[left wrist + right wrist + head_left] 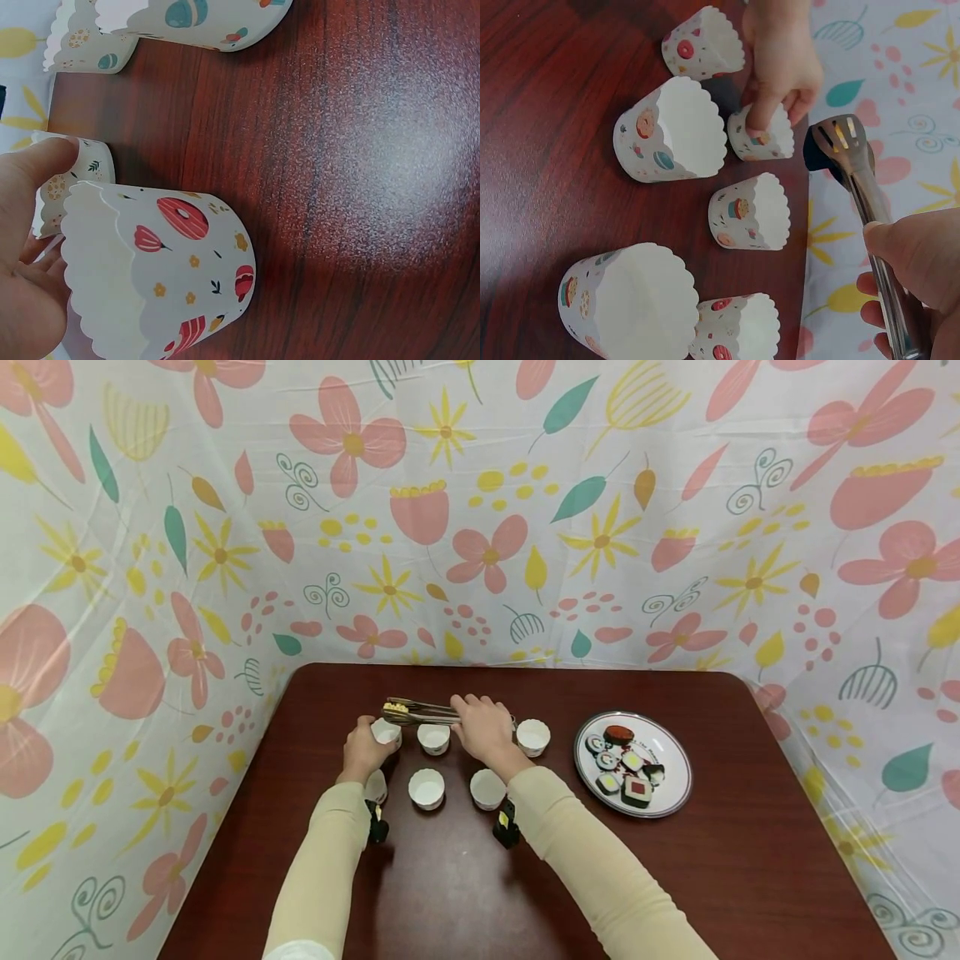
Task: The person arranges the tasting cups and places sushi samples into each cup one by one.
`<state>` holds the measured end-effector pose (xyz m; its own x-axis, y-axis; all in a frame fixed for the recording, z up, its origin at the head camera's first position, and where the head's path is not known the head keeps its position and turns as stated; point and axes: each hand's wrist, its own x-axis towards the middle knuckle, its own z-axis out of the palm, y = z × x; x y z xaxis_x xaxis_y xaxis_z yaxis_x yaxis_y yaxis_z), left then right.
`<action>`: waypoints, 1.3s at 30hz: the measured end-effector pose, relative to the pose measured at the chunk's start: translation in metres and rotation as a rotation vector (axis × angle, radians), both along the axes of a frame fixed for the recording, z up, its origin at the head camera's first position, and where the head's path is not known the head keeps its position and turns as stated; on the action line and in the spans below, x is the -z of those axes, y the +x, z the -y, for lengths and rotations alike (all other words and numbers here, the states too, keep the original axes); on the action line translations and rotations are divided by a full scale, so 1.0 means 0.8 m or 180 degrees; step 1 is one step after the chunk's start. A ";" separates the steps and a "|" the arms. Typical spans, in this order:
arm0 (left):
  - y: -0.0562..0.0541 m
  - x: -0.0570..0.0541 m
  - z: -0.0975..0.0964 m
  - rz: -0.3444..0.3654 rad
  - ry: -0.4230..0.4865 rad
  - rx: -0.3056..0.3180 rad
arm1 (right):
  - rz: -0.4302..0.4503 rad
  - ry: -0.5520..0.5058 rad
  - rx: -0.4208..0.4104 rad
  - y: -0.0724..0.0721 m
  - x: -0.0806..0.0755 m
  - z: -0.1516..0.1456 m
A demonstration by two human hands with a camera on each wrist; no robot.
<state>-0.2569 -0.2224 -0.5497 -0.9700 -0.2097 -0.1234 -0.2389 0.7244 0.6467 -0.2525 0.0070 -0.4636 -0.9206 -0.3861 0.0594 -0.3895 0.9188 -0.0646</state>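
Observation:
My left hand [363, 750] grips a small white paper baking cup [386, 735] at the back left of the table, thumb on its near side. In the left wrist view, a larger cup with red prints [172, 255] stands just in front of that hand. My right hand [483, 727] holds metal tongs [427, 713] above the back row of cups, their slotted heads pointing left. Something yellow shows through the slots; what it is I cannot tell. Other baking cups stand below, including a back cup [433, 740] and a front cup [427, 790].
To the right lies a round white plate [671, 781] with several sushi pieces [636, 790]. Another cup [532, 737] stands right of my right hand, and one [488, 790] below it. A flower-patterned cloth [495, 585] rises behind the dark wooden table [735, 860].

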 end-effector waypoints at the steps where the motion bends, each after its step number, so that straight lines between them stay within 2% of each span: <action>1: 0.000 0.000 0.000 0.0004 0.0021 -0.0006 | 0.0005 -0.0001 0.0001 -0.001 0.000 0.002; 7: 0.001 -0.002 0.000 -0.0014 0.0055 0.0001 | -0.0003 0.0029 0.0016 0.000 0.005 0.012; 15: -0.001 0.000 0.003 0.0117 0.0080 -0.0010 | -0.0145 0.0006 -0.0018 0.004 0.016 0.024; 24: 0.000 0.003 0.002 0.0100 0.0130 -0.0033 | -0.0042 0.0105 0.0040 0.005 0.023 0.031; 39: 0.002 -0.001 0.001 0.0086 0.0149 -0.0037 | 0.0099 0.0186 0.0149 0.008 0.034 0.037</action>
